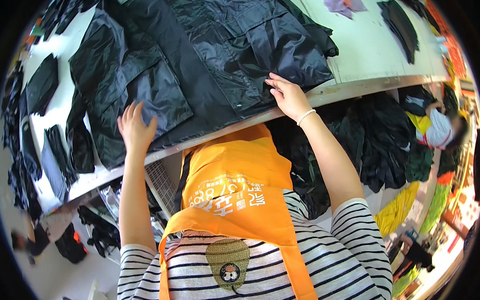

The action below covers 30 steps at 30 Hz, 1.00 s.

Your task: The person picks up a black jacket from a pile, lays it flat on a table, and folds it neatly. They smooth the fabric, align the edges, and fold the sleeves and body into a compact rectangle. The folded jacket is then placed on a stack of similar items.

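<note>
In the head view, a shiny black garment (205, 75) lay spread on the pale worktop (359, 53), its near edge running along the worktop's front. The left hand (136, 129) was over the garment's left part, beside a square-cornered panel, its fingers apart. The right hand (290, 99), with a pale bracelet (306, 117) at the wrist, was at the garment's near right part, its fingers bent and slightly parted; whether they pinched any cloth I could not tell. Right of the garment lay a folded black piece (398, 29) and a small lilac cloth (344, 4); left of it, a separate black piece (42, 85). Nearer the wearer than the garment was an orange apron (239, 166), and below its right side hung dark clothes (375, 136).
</note>
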Available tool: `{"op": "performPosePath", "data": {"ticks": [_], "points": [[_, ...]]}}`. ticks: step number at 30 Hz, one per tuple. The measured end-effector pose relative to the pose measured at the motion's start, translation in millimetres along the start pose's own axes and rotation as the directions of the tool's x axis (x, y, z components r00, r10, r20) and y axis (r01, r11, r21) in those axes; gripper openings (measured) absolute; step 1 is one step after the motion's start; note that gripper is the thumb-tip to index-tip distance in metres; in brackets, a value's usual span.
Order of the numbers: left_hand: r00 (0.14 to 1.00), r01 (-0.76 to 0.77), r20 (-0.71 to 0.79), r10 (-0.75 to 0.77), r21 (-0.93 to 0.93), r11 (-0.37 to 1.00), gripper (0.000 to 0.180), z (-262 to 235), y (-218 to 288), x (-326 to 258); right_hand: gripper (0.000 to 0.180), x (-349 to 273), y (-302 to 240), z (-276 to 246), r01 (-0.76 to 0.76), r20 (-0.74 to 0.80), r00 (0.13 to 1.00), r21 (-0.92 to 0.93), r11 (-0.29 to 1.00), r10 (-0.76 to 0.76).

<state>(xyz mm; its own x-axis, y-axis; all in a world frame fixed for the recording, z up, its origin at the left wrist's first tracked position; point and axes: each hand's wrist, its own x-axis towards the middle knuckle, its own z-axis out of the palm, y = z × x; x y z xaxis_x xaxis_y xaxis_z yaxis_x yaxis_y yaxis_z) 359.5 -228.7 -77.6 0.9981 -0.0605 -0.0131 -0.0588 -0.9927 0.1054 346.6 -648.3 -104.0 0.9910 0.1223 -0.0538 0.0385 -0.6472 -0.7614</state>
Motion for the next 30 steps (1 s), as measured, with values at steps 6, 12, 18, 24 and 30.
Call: {"op": "performPosePath", "data": {"ticks": [6, 12, 18, 24, 30], "points": [[0.805, -0.590, -0.151, 0.574, -0.297, 0.751, 0.044, 1.1, 168.8, 10.1, 0.031, 2.4, 11.9, 6.7, -0.030, 0.009, 1.000, 0.305, 0.952, 0.029], [0.853, -0.483, -0.113, 0.510, -0.543, 0.687, 0.031, 46.8, 180.3, 47.4, 0.024, -19.6, 3.1, 9.2, 0.155, -0.061, 0.987, 0.198, 0.968, -0.146], [0.965, -0.238, -0.224, 0.137, -0.527, 0.816, 0.017, 31.8, 206.9, 41.1, 0.014, -8.3, -12.0, 14.4, 0.166, -0.137, 0.981, 0.203, 0.965, -0.139], [0.814, -0.580, -0.331, 0.477, -0.495, 0.647, 0.023, 35.1, 211.5, 13.6, 0.011, -4.2, -8.0, 18.6, 0.101, -0.100, 0.992, 0.222, 0.970, -0.080], [0.865, -0.495, -0.231, 0.446, -0.545, 0.677, 0.020, 31.2, 217.3, 7.7, 0.011, -7.5, -11.1, 18.1, 0.081, -0.055, 0.996, 0.207, 0.975, -0.071]]}}
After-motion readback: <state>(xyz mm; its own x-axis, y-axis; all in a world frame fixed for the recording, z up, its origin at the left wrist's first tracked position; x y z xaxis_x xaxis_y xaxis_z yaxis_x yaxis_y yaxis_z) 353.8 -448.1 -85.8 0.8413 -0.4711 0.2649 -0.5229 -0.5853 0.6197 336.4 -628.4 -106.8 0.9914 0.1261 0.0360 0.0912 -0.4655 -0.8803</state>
